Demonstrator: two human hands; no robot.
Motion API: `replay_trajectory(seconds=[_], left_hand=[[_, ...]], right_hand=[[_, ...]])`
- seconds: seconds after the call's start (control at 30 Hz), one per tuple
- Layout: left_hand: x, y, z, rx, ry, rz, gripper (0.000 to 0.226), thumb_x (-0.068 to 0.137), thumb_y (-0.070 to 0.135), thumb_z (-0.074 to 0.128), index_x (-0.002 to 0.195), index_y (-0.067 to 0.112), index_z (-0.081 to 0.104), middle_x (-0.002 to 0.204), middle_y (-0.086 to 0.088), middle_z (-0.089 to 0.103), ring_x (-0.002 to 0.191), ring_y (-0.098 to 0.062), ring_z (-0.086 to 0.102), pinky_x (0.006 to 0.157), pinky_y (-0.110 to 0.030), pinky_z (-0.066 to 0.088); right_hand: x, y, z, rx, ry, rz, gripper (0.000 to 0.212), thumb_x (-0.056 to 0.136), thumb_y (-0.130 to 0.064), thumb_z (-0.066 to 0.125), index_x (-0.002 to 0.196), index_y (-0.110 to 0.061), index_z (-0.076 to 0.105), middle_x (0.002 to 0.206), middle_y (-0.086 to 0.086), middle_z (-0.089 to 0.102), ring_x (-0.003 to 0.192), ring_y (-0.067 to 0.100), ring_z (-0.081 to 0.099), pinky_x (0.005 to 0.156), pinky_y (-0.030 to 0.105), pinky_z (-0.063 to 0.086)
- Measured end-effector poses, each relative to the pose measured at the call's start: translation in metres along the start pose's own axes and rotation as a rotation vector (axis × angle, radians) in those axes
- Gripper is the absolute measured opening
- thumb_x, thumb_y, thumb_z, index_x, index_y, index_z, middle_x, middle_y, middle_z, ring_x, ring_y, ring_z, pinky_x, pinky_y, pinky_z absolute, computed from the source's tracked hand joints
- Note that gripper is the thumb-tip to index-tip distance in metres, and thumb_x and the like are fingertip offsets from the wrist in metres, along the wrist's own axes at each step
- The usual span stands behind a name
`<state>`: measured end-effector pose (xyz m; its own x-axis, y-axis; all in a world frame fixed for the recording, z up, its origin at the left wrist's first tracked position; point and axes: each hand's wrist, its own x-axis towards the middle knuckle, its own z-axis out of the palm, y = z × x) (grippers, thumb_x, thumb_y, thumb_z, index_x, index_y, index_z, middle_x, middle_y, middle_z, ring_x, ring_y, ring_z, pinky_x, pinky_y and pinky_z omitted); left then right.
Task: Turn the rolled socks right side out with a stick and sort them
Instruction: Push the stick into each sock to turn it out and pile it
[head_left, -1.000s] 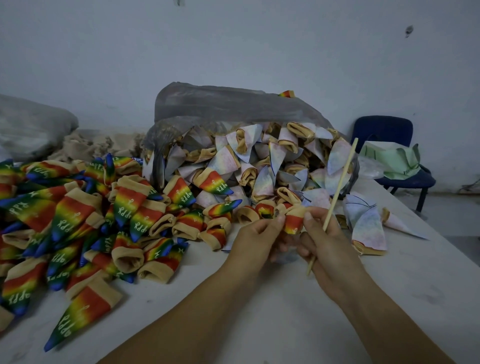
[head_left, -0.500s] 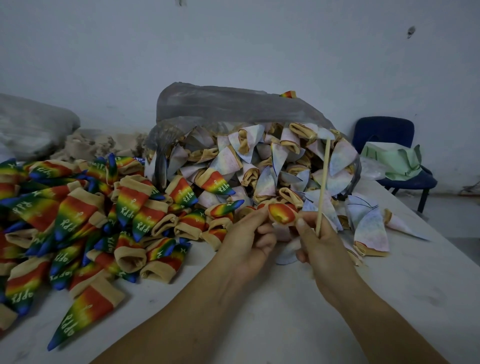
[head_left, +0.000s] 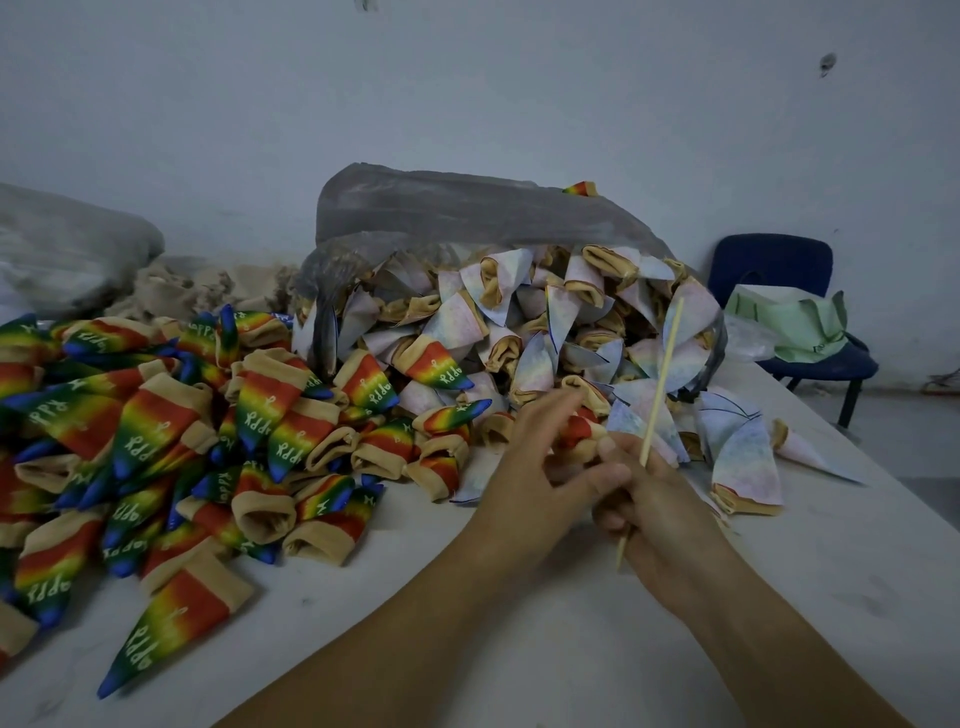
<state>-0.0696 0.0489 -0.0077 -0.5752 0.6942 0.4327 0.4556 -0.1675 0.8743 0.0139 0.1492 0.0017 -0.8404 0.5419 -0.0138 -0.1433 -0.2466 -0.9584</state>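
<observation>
Fingers of the right hand (head_left: 660, 499) close around a thin pale wooden stick (head_left: 658, 395); the left hand (head_left: 535, 467), loosely curled, pinches a half-turned rainbow sock (head_left: 579, 428) just beside the stick. A loose pinch could let the sock slip off.

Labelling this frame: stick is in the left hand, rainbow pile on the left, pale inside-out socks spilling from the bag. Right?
Not quite. The head view shows the stick held in the right hand, not the left hand. The rest holds: the rainbow pile lies on the left, and pale inside-out socks spill from the bag.
</observation>
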Motion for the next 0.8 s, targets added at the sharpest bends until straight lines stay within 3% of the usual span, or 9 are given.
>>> replay_trajectory(seconds=[0.13, 0.23, 0.3, 0.4, 0.53, 0.67, 0.7, 0.8], left_hand=[[0.003, -0.007, -0.006, -0.271, 0.128, -0.14, 0.034, 0.084, 0.05, 0.069, 0.115, 0.057, 0.059, 0.115, 0.03, 0.062, 0.11, 0.003, 0.06, 0.079, -0.013, 0.053], [0.006, -0.013, -0.01, -0.376, 0.137, -0.23, 0.028, 0.084, 0.051, 0.066, 0.111, 0.042, 0.069, 0.118, 0.011, 0.069, 0.114, -0.01, 0.064, 0.096, -0.036, 0.054], [0.005, -0.014, -0.007, -0.348, 0.128, -0.234, 0.022, 0.088, 0.05, 0.061, 0.104, 0.039, 0.071, 0.117, 0.007, 0.071, 0.115, -0.013, 0.064, 0.102, -0.043, 0.05], [0.005, -0.012, -0.005, -0.338, 0.176, -0.254, 0.018, 0.092, 0.051, 0.058, 0.098, 0.042, 0.071, 0.114, 0.008, 0.072, 0.111, -0.011, 0.065, 0.098, -0.038, 0.052], [0.006, -0.01, -0.006, -0.425, 0.257, -0.323, 0.019, 0.092, 0.045, 0.061, 0.097, 0.032, 0.074, 0.108, 0.0, 0.074, 0.106, -0.019, 0.068, 0.088, -0.035, 0.055], [0.009, -0.006, -0.009, -0.838, 0.255, -0.491, 0.019, 0.093, 0.029, 0.065, 0.099, 0.011, 0.07, 0.105, -0.018, 0.074, 0.101, -0.032, 0.071, 0.087, -0.044, 0.058], [0.009, -0.004, -0.01, -0.938, 0.223, -0.528, 0.02, 0.09, 0.028, 0.067, 0.097, 0.009, 0.069, 0.099, -0.019, 0.074, 0.094, -0.032, 0.073, 0.083, -0.044, 0.059], [0.009, 0.0, -0.013, -1.053, 0.157, -0.578, 0.026, 0.078, 0.033, 0.071, 0.088, 0.009, 0.067, 0.064, -0.007, 0.067, 0.056, -0.018, 0.068, 0.051, -0.026, 0.055]], right_hand=[[-0.005, 0.002, 0.003, -0.057, -0.082, -0.038, 0.013, 0.096, -0.023, 0.05, 0.095, -0.013, 0.058, 0.053, -0.003, 0.042, 0.042, 0.004, 0.032, 0.04, 0.018, 0.031], [-0.007, 0.006, 0.006, -0.152, -0.084, -0.086, 0.012, 0.096, -0.024, 0.051, 0.095, -0.015, 0.059, 0.048, -0.011, 0.041, 0.042, 0.003, 0.033, 0.04, 0.019, 0.033], [-0.008, 0.006, 0.009, -0.232, -0.045, -0.118, 0.013, 0.094, -0.031, 0.054, 0.094, -0.02, 0.061, 0.048, -0.013, 0.045, 0.042, 0.004, 0.036, 0.041, 0.02, 0.034], [-0.009, 0.008, 0.013, -0.357, 0.0, -0.167, 0.014, 0.087, -0.042, 0.06, 0.083, -0.028, 0.063, 0.05, -0.013, 0.051, 0.04, 0.004, 0.037, 0.039, 0.018, 0.033], [-0.008, 0.008, 0.017, -0.391, 0.014, -0.169, 0.013, 0.09, -0.033, 0.06, 0.08, -0.024, 0.06, 0.047, -0.011, 0.049, 0.039, 0.003, 0.035, 0.038, 0.018, 0.032], [-0.01, 0.003, 0.015, -0.391, -0.07, -0.143, 0.014, 0.091, -0.029, 0.059, 0.077, -0.028, 0.058, 0.046, -0.013, 0.042, 0.037, 0.002, 0.032, 0.038, 0.016, 0.03], [-0.011, 0.004, 0.015, -0.408, -0.094, -0.139, 0.018, 0.091, -0.03, 0.059, 0.073, -0.031, 0.058, 0.047, -0.013, 0.042, 0.038, 0.002, 0.032, 0.038, 0.016, 0.03], [-0.014, 0.007, 0.015, -0.527, -0.121, -0.196, 0.021, 0.091, -0.036, 0.058, 0.07, -0.036, 0.06, 0.049, -0.013, 0.049, 0.04, 0.0, 0.04, 0.04, 0.012, 0.031]])
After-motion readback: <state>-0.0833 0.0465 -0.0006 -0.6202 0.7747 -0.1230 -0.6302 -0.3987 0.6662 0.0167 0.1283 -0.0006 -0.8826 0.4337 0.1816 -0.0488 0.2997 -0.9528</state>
